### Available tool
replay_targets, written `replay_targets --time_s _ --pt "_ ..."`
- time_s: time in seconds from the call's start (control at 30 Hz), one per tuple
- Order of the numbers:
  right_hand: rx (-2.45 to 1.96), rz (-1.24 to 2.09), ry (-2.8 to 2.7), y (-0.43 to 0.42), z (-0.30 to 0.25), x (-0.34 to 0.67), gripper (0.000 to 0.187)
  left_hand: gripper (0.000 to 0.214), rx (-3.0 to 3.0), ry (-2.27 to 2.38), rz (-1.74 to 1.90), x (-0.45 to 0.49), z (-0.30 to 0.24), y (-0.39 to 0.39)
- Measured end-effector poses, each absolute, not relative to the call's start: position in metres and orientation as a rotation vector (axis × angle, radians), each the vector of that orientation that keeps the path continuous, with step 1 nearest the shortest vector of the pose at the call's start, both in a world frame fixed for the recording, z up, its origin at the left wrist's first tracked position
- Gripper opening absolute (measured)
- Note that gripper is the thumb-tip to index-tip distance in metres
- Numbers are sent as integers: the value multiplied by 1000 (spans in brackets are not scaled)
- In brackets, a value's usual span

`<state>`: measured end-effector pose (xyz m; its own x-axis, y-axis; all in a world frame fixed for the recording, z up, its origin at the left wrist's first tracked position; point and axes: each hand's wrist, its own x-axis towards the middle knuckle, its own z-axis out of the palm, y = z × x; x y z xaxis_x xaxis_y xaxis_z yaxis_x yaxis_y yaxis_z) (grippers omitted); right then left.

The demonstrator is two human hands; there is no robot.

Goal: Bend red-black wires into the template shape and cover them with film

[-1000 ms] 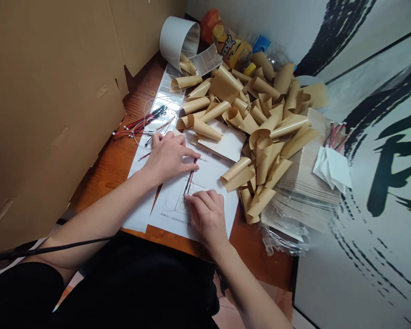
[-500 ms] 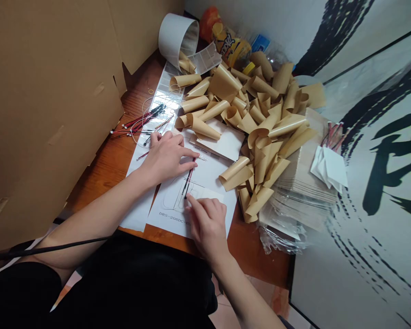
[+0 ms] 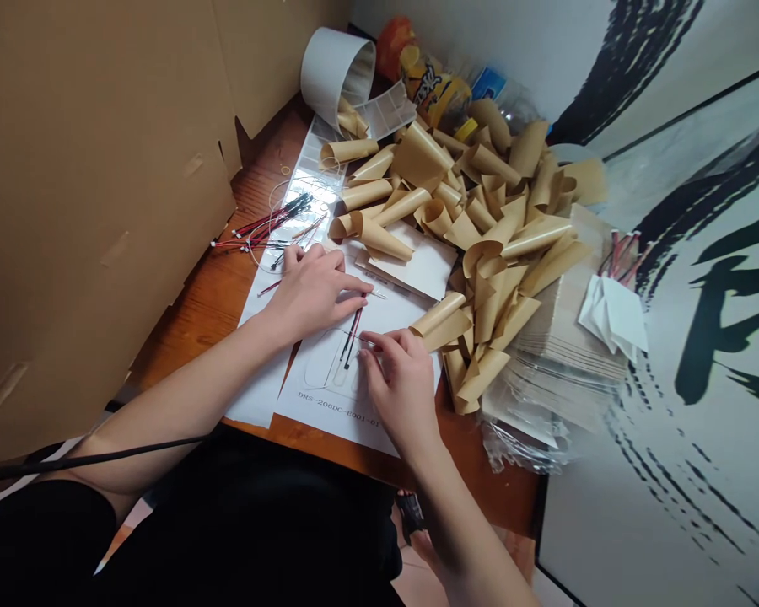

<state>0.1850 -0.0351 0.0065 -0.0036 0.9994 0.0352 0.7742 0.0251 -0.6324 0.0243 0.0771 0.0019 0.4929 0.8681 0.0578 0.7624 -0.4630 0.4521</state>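
Note:
My left hand [image 3: 316, 291] lies over the white printed sheet [image 3: 329, 413]. Its index finger and thumb close on the upper end of a thin red and black cable [image 3: 355, 329]. The cable runs down the sheet to dark tips, over a printed outline drawing. My right hand [image 3: 403, 375] rests on the right of the sheet, fingers curled. A small gap shows between its thumb and index fingertips, just right of the cable, with nothing visible in it. Left of my left hand lies a bunch of red and black cables [image 3: 271, 223] with white connectors.
Rolled brown paper pieces [image 3: 430, 215] are heaped at the back and right. A label roll [image 3: 332, 76] stands behind. At right are stacked flat sheets in plastic [image 3: 560, 354], topped with white folded pieces [image 3: 613, 316] and cables. A cardboard wall [image 3: 101, 169] borders the left.
My right hand has moved up and slightly right, away from the cable's lower tips, uncovering the printed code. My left hand stays at the cable's upper end. The view has shifted slightly.

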Motion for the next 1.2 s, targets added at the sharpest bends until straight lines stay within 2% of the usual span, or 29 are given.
replay_targets --time_s 0.23,0.57,1.2 --pt "-1741 717 -1870 -29 10 189 13 23 2366 1359 401 24 2 76" --pt "-1727 806 -1862 -26 14 188 14 22 2352 1356 410 24 3 76" --pt "-1772 736 -1698 -27 13 177 16 23 2368 1349 414 24 1 77"
